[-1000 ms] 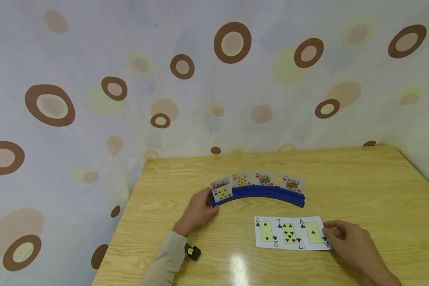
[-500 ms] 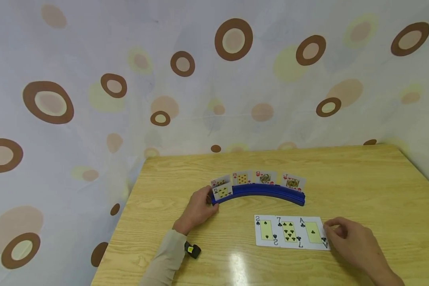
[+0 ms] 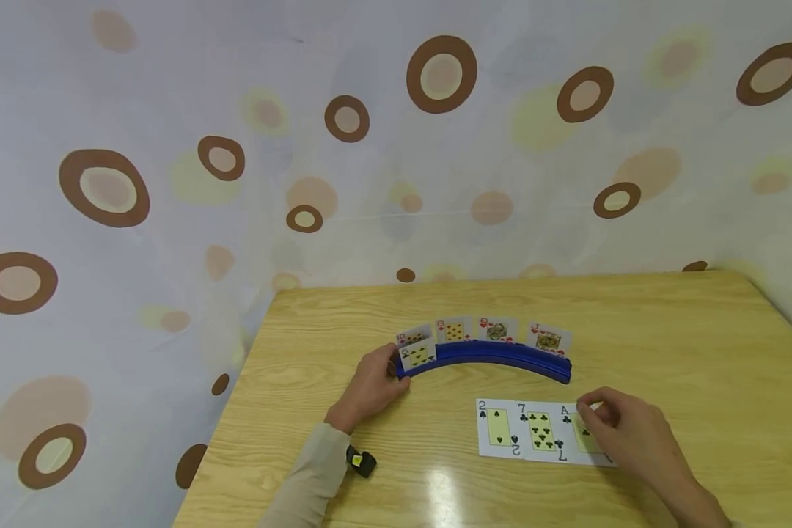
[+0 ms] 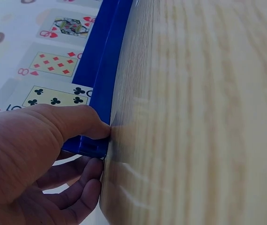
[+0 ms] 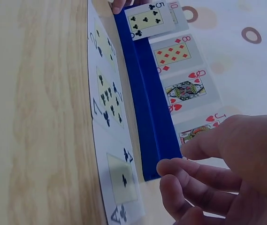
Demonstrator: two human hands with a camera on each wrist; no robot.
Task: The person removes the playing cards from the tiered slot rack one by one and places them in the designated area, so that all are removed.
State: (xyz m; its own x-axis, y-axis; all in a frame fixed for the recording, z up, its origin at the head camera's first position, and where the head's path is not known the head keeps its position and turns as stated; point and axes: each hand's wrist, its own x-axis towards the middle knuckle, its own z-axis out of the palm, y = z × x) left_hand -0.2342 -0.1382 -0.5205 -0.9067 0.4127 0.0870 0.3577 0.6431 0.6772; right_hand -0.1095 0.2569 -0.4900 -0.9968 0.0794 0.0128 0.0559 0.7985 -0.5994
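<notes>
My left hand grips the left end of a curved blue card holder; in the left wrist view its thumb presses the front and the fingers curl behind. A five of clubs stands in the holder's front slot, partly covering a ten. Behind stand an eight of diamonds, a queen of hearts and a jack of hearts. Loosely curled, my right hand hovers over the ace of clubs, hiding its right part in the head view; nothing is between its fingers.
Face up on the wooden table, in a row with the ace, lie a two of spades and a seven of clubs. A black strap with a yellow mark is at my left wrist. A patterned wall covering rises behind.
My right hand has left the ace's right edge and moved left over the card. The left hand stays at the holder, and the head view has shifted slightly.
</notes>
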